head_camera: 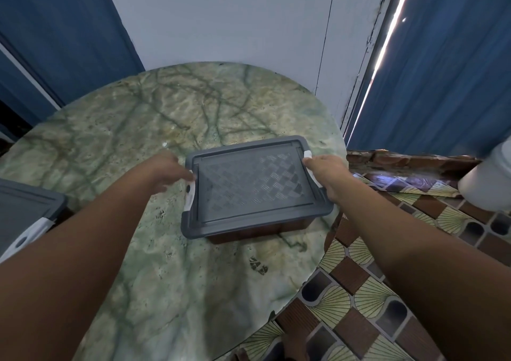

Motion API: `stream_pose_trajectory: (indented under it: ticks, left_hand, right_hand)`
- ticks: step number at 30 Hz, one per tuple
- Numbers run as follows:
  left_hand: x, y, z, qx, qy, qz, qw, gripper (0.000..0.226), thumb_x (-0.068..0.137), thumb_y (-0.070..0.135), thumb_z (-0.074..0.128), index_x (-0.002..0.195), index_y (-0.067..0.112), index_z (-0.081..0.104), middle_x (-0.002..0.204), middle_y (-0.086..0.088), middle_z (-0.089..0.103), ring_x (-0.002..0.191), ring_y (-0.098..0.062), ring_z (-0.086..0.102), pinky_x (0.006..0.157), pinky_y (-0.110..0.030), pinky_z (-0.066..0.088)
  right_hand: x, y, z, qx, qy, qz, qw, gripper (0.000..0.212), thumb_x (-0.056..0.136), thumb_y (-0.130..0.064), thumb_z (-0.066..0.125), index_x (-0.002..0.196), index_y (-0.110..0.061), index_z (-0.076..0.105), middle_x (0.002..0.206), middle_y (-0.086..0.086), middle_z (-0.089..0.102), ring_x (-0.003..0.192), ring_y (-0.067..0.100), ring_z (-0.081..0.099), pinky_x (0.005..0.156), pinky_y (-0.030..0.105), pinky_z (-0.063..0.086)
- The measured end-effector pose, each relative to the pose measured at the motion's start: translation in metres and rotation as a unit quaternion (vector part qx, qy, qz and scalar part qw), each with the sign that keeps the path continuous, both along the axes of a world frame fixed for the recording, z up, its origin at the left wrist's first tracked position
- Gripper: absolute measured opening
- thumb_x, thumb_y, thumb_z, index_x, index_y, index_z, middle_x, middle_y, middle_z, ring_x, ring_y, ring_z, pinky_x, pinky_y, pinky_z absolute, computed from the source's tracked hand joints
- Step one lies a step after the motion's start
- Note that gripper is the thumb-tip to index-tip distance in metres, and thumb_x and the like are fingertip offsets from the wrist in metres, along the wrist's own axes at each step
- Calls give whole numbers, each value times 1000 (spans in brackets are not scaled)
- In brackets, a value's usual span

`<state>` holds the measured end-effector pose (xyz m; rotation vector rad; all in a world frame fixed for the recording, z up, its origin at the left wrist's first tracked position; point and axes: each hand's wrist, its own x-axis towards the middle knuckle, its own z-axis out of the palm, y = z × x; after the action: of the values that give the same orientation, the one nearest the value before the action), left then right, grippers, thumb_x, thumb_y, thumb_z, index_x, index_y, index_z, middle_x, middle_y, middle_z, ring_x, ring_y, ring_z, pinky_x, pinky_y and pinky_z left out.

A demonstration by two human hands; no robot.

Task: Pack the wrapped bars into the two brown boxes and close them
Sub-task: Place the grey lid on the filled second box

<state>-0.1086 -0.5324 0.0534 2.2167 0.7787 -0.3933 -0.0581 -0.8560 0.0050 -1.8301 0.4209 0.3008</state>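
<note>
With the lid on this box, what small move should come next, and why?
Probably press the white latch on the left end down. The grey patterned lid sits on the brown box, the right hand grips the right white latch, and the left hand seems only to hover beside its latch.

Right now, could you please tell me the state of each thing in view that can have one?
Box: brown, on the table, lid on.
Lid: grey, lying flat on the box.
Left clip: white, down against the lid.
Right clip: white, under the right hand's fingers.
Second box: at the left edge, lid on.
Left hand: touching the lid's edge.
Right hand: on the right clip.
</note>
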Motion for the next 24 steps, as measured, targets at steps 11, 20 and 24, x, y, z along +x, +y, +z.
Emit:
stream_pose_trajectory:
  ticks: [11, 20, 24]
  left_hand:
    - [53, -49, -27, 235, -134, -259, 927, 36, 104, 43, 48, 123, 17, 63, 118, -10, 67, 105, -31, 61, 92, -43, 50]
    - [17, -6, -50, 342, -114, -217, 907, 27, 107, 38, 36, 114, 17, 52, 107, -14, 58, 92, -34, 56, 73, -42, 48]
    - [-6, 15, -44, 339, -69, -150, 926, 39, 108, 41, 34, 117, 9, 53, 118, -22, 62, 108, -40, 59, 77, -41, 39]
  right_hand:
    - [-2, 8, -3, -117, -46, 23, 992, 26, 102, -41, 56, 88, -22, 65, 92, 4, 68, 97, 29, 64, 94, 47, 53]
    - [14, 40, 3, -267, -82, 130, 951, 44, 98, -52, 50, 133, -29, 64, 128, 5, 63, 121, 32, 56, 102, 46, 48]
    - [-3, 65, -4, -282, -96, 60, 953, 66, 96, -55, 57, 147, -18, 37, 149, 17, 31, 138, 39, 29, 111, 49, 32]
